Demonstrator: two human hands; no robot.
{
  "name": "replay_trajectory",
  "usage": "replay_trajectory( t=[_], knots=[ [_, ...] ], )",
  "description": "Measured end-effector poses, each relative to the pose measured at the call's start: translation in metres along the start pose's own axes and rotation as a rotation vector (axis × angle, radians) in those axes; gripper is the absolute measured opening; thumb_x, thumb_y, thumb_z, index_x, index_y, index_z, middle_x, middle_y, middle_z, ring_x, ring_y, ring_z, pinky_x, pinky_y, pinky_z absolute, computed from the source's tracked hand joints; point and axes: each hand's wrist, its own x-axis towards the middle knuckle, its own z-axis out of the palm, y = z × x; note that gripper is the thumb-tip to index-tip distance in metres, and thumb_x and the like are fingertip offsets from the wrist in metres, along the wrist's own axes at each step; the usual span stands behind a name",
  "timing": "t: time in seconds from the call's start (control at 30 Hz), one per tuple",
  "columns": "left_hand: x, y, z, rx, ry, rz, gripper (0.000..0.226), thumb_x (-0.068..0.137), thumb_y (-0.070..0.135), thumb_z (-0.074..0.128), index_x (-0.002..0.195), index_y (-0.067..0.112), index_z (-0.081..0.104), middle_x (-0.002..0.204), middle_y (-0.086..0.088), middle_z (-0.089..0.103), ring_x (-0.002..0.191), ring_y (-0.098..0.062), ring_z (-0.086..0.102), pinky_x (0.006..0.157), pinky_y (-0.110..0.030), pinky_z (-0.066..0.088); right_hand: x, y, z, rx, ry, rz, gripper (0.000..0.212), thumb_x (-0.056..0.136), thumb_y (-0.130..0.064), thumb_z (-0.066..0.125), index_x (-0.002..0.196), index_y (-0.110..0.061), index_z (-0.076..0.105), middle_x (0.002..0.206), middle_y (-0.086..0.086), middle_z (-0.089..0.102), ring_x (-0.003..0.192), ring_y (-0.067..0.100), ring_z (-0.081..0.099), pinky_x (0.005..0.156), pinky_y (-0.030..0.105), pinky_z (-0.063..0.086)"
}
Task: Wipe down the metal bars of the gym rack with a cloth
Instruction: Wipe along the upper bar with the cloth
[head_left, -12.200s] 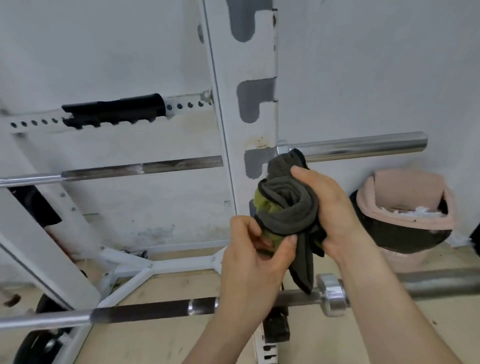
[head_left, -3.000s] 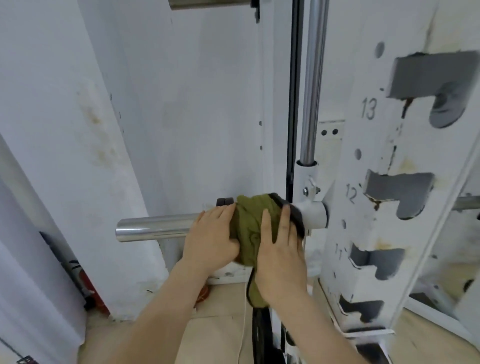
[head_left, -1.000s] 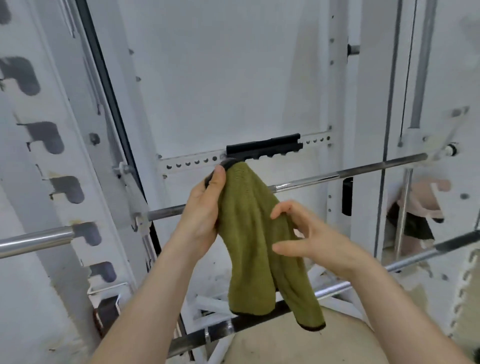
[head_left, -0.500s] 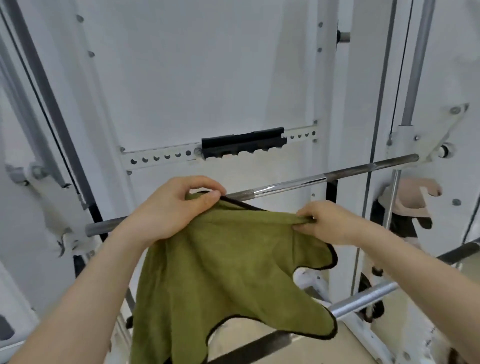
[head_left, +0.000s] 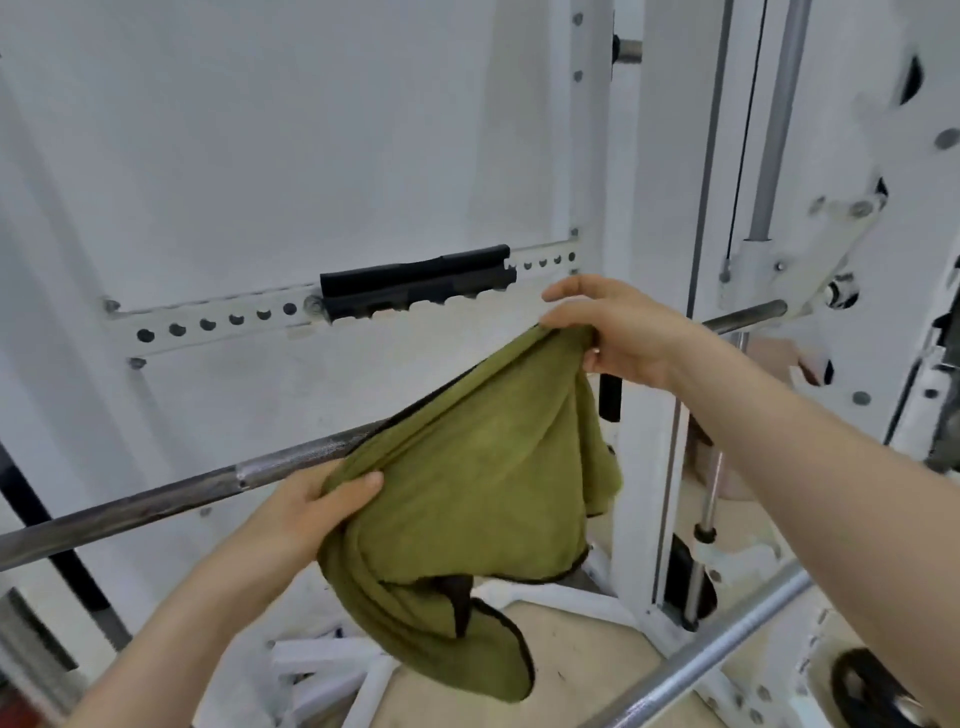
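Left hand (head_left: 317, 506) low, thumb clamped over a bunched edge of the green cloth (head_left: 478, 467); right hand (head_left: 618, 332) higher, pinching the cloth's top corner with its upper fingers splayed loose. The cloth sags between them, its tail drooping below the left hand. Just behind both hands the dark barbell (head_left: 197, 488) slants across. Beyond it, above the hands, a black pad (head_left: 415, 280) sits on the perforated white rail (head_left: 208, 322).

The tan floor (head_left: 566, 670) shows at the bottom centre of the frame. White base tubes of the rack (head_left: 332, 670) rest directly on it at lower left. At the lower right corner, a black weight plate (head_left: 862, 688) is partly visible.
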Motion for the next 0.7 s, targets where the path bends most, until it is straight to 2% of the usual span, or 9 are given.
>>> replay_trajectory(
  t=[0.1,0.17,0.27,0.33,0.4,0.47,0.53,0.63,0.7],
  knots=[
    [0.013,0.006,0.024,0.122,0.030,0.069,0.025,0.080,0.042,0.070,0.103,0.046,0.063,0.096,0.006,0.074,0.086,-0.013,0.072,0.068,-0.018,0.056,0.017,-0.011,0.010,0.025,0.322,-0.262,0.015,0.086,-0.004,0.059,0.086,-0.017,0.066,0.075,-0.005,0.057,0.070,0.010,0.053,0.065,0.025,0.043],
    [0.027,0.010,0.043,0.213,0.074,0.166,0.039,0.087,0.036,0.068,0.115,0.056,0.050,0.108,0.020,0.067,0.093,-0.001,0.067,0.071,-0.012,0.052,0.032,-0.021,0.019,-0.017,0.489,-0.518,0.019,0.085,-0.002,0.056,0.085,-0.017,0.067,0.074,-0.009,0.058,0.069,0.004,0.054,0.068,0.021,0.045],
    [0.057,0.015,0.077,0.337,0.140,0.258,0.060,0.089,0.031,0.064,0.129,0.061,0.029,0.111,0.043,0.053,0.100,0.016,0.055,0.072,0.000,0.043,0.056,-0.029,0.038,-0.164,0.473,-0.812,0.024,0.086,-0.003,0.053,0.098,-0.019,0.066,0.098,-0.001,0.059,0.088,-0.001,0.054,0.085,0.013,0.042],
    [0.079,0.011,0.096,0.336,0.241,0.238,0.060,0.090,0.031,0.060,0.132,0.058,0.026,0.104,0.044,0.054,0.096,0.018,0.055,0.067,0.001,0.042,0.072,-0.025,0.052,-0.276,0.298,-0.922,0.036,0.086,0.002,0.049,0.115,-0.017,0.061,0.113,0.005,0.054,0.100,-0.001,0.050,0.094,0.012,0.038],
    [0.101,0.003,0.111,0.279,0.332,0.164,0.056,0.092,0.029,0.058,0.135,0.049,0.029,0.099,0.040,0.058,0.091,0.016,0.057,0.064,-0.002,0.045,0.089,-0.007,0.062,-0.545,-0.046,-0.846,0.055,0.088,0.001,0.048,0.140,-0.016,0.043,0.141,0.010,0.041,0.130,0.014,0.037,0.110,0.025,0.029],
    [0.118,-0.007,0.123,0.236,0.386,0.097,0.054,0.092,0.025,0.057,0.135,0.044,0.031,0.096,0.039,0.060,0.088,0.013,0.060,0.064,-0.007,0.049,0.103,0.027,0.062,-0.979,-0.246,-0.646,0.068,0.095,-0.023,0.050,0.153,-0.027,0.013,0.161,0.004,0.008,0.146,0.029,0.007,0.114,0.046,0.021],
    [0.127,-0.018,0.133,0.189,0.417,0.060,0.055,0.093,0.023,0.057,0.134,0.047,0.029,0.097,0.037,0.063,0.089,0.007,0.064,0.071,-0.018,0.055,0.109,0.060,0.049,-1.207,-0.267,-0.459,0.074,0.092,-0.057,0.042,0.152,-0.034,0.006,0.162,0.001,0.005,0.146,0.032,0.007,0.108,0.057,0.025],
    [0.129,-0.027,0.140,0.154,0.473,0.033,0.049,0.092,0.024,0.058,0.128,0.052,0.039,0.099,0.022,0.069,0.091,-0.002,0.067,0.075,-0.026,0.057,0.119,0.089,0.019,-1.251,-0.432,-0.364,0.076,0.075,-0.086,0.031,0.126,-0.031,0.044,0.119,-0.002,0.059,0.111,0.025,0.055,0.086,0.049,0.035],
    [0.128,-0.027,0.138,0.156,0.565,0.009,0.040,0.091,0.023,0.062,0.114,0.054,0.051,0.089,0.008,0.073,0.082,-0.006,0.069,0.069,-0.020,0.055,0.124,0.095,0.010,-1.254,-0.489,-0.465,0.062,0.072,-0.087,0.036,0.099,-0.032,0.048,0.087,-0.012,0.058,0.082,0.012,0.055,0.074,0.039,0.033]
  ],
)
